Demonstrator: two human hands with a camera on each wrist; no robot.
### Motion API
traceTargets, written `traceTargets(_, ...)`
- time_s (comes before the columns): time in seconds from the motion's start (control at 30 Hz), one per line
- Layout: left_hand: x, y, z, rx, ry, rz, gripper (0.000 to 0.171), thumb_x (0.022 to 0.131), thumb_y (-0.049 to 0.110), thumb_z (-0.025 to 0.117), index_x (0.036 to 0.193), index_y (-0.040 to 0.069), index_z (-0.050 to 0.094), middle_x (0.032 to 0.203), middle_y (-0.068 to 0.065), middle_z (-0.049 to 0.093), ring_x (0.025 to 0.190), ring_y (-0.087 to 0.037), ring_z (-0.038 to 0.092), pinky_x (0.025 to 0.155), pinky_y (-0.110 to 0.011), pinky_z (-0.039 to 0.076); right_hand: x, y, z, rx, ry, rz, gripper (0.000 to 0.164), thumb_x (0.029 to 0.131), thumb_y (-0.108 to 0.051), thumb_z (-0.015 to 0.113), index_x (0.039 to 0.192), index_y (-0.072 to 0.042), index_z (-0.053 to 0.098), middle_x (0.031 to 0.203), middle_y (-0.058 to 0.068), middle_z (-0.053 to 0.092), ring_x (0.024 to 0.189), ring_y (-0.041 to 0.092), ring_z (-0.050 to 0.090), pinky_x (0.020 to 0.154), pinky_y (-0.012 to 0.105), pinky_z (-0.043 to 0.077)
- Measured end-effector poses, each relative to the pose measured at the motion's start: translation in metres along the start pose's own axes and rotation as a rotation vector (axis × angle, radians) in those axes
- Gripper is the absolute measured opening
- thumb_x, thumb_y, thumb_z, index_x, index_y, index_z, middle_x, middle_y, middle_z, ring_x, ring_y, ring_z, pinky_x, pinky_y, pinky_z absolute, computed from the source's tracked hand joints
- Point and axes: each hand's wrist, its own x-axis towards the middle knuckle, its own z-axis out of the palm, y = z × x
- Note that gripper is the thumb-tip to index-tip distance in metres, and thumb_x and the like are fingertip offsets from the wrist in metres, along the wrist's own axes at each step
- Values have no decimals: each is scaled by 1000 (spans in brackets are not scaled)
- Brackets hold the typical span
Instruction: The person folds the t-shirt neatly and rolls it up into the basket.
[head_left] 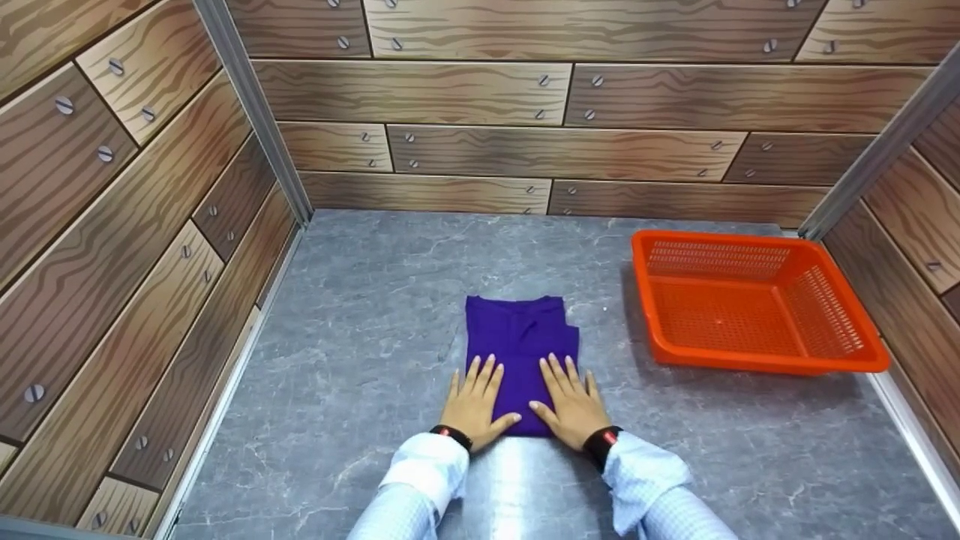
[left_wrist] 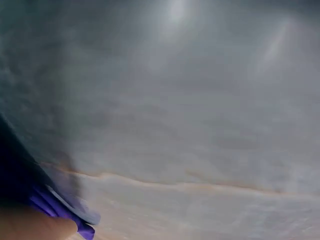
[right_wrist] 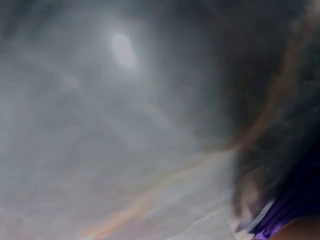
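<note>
A purple garment [head_left: 517, 326], folded into a compact rectangle, lies flat on the grey marbled surface. My left hand [head_left: 474, 405] rests on its lower left part with fingers spread and straight. On the lower right part lies my right hand [head_left: 574, 405], also flat with its fingers extended. The two thumbs point toward each other near the garment's front edge. In the left wrist view a purple fold [left_wrist: 60, 212] shows at the lower left beside part of the hand. The right wrist view catches purple cloth [right_wrist: 300, 200] at its lower right corner.
An orange plastic basket [head_left: 720, 319] with perforated sides stands to the right, with nothing seen inside it. Wood-patterned panels [head_left: 450, 90] wall the back, left and right of the grey tabletop [head_left: 360, 337]. Metal strips run along the corners and side edges.
</note>
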Motion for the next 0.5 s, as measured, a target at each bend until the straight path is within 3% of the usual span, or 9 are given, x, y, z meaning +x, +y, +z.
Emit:
traceTargets(0.17, -20, -12, -16, 78, -39, 157, 79, 89, 61, 55, 150, 13, 39, 158, -9, 34, 148, -31, 29, 116, -54, 30, -11, 11, -24, 64, -34, 0, 80, 95, -52, 53, 155, -6, 26, 161, 16, 23, 149, 42, 20, 117, 64, 17)
traceTargets(0.23, -29, -16, -22, 136, -16, 243, 71, 91, 55, 57, 147, 13, 44, 155, -8, 40, 146, -29, 34, 115, -49, 35, -18, 16, -34, 48, -60, -18, 83, 93, -54, 55, 154, -5, 28, 161, 17, 23, 148, 42, 20, 118, 63, 17)
traceTargets(0.37, -40, -23, -24, 242, 144, 367, 52, 91, 44, 63, 132, 14, 59, 138, -5, 58, 133, -24, 52, 106, -41, 46, -28, 21, -44, -28, -72, -98, 88, 86, -57, 64, 150, -4, 36, 158, 18, 31, 147, 41, 26, 117, 61, 21)
traceTargets(0.5, -40, -22, -20, 314, 327, 426, 34, 88, 35, 67, 115, 15, 69, 121, -2, 68, 115, -20, 64, 95, -35, 52, -35, 16, -45, -123, -35, -196, 85, 79, -54, 72, 144, -4, 48, 152, 17, 43, 142, 39, 37, 113, 59, 30)
